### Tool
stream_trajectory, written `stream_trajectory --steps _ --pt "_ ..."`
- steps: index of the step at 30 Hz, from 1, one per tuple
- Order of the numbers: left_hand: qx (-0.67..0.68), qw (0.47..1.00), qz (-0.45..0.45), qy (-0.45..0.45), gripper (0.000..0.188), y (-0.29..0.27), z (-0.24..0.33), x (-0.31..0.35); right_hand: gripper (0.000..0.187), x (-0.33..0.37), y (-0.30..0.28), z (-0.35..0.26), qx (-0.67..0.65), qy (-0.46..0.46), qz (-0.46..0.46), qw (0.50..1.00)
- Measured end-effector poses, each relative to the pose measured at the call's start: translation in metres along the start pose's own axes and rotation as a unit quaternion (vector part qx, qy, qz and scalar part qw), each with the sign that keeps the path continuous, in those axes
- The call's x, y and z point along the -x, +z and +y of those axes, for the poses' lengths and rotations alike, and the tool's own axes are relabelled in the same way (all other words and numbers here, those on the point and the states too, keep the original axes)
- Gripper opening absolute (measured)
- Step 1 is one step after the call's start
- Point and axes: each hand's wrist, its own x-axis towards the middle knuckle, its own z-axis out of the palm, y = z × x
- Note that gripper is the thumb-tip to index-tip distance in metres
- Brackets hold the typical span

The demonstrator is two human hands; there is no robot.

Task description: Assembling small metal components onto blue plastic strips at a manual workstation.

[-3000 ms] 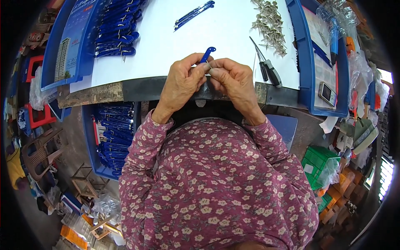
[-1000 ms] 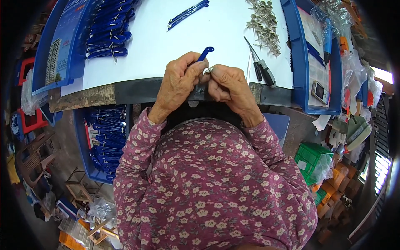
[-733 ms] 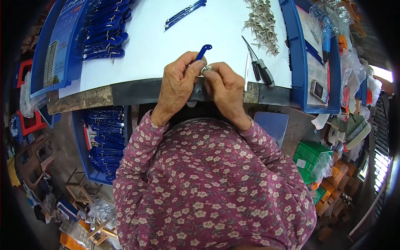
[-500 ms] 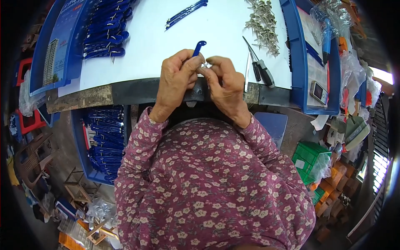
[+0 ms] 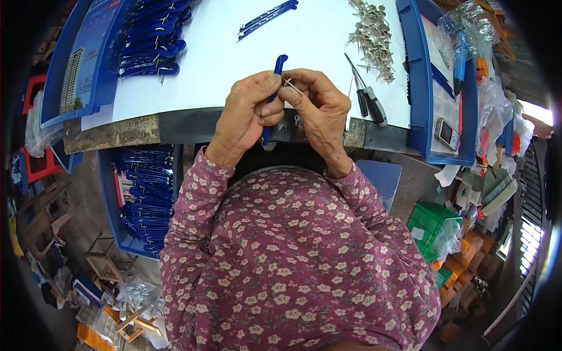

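Note:
Over the front edge of the table, my left hand (image 5: 241, 114) is closed on a slim blue strip (image 5: 280, 63) with a hooked end. The hook sticks up above the fingers, and the strip's lower end shows beneath the hand. Close against it, my right hand (image 5: 322, 108) pinches a small thin metal pin (image 5: 294, 86) between thumb and forefinger. One end of the pin meets the blue strip near my left thumb; whether it sits in a hole there is too small to tell. The middle of the strip is hidden by my left fingers.
On the white tabletop (image 5: 205, 82) lie a blue strip pile (image 5: 153, 41), a few loose blue strips (image 5: 267, 20), a heap of metal pins (image 5: 373, 41) and a black-and-grey-handled tool (image 5: 373, 105). Blue trays (image 5: 420, 117) flank it; a lower blue bin (image 5: 120, 225) holds more strips.
The blue strip now stands more upright, its lower end showing below my left hand. My right hand has shifted slightly right, and the metal pin shows more plainly between its fingers.

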Motion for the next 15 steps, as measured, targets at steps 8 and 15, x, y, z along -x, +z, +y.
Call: stream_trajectory --steps 8,15 --pt "0.067 0.998 0.002 -0.016 0.019 -0.005 -0.001 -0.002 0.021 0.001 -0.001 0.002 0.077 -0.022 0.018 0.997" --pt "0.055 0.998 0.002 -0.013 0.020 -0.004 -0.003 -0.003 0.019 0.000 -0.006 0.008 0.123 -0.080 0.009 0.989"
